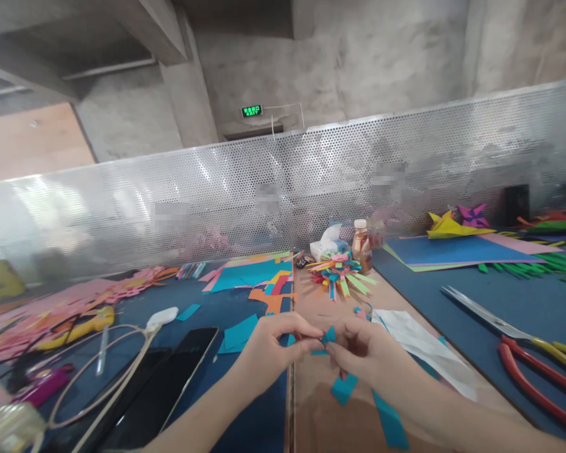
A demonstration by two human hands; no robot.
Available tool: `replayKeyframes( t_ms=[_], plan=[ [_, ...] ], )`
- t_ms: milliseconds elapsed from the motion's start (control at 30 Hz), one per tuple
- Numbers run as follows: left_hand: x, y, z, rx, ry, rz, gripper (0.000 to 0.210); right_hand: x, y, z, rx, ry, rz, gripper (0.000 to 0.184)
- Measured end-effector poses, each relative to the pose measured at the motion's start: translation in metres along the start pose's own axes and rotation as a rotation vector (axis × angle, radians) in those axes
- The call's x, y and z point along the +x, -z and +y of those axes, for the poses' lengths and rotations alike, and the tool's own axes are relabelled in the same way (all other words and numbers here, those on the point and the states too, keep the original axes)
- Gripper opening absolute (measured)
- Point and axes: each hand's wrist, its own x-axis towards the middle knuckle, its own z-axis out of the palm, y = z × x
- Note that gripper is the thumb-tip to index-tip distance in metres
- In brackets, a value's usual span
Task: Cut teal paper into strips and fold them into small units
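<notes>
Over the brown board, my left hand (280, 336) and my right hand (368, 352) meet fingertip to fingertip. Between them is a small piece of blue paper (329, 335), pinched by the thumb and fingers of each hand; its exact shape is partly hidden by the fingers. Below my right hand lie a short blue paper strip (344, 389) and a longer blue strip (390, 420). Left of my left hand are blue paper pieces (238, 333). Behind both hands stands a many-coloured paper flower (337, 274) made of strips.
A black phone (179, 377), a looped white cable (136, 368) and a yellow-handled tool (82, 327) lie left. Large scissors (509, 327) and white tissue (424, 346) are right. A bottle (362, 245) and tissue pack (323, 250) stand before the perforated metal screen (217, 195).
</notes>
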Motion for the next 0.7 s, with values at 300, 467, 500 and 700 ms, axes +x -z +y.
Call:
replayKeyframes(
  t_ms=[300, 467, 500, 700],
  plan=[
    [0.0, -0.001, 0.003, 0.067, -0.005, 0.0, 0.008, 0.001, -0.001, 0.0, -0.063, 0.016, 0.029, 0.017],
    [0.0, 0.0, 0.007, 0.106, -0.016, 0.005, 0.008, 0.0, -0.001, -0.004, -0.042, -0.01, 0.015, 0.016],
    [0.0, 0.0, 0.008, 0.109, -0.01, 0.004, 0.008, -0.001, -0.001, -0.005, -0.036, -0.013, 0.007, 0.016],
    [0.001, -0.003, 0.002, -0.087, 0.116, -0.032, 0.008, -0.005, 0.0, -0.012, -0.122, 0.027, 0.04, 0.014]
  ],
)
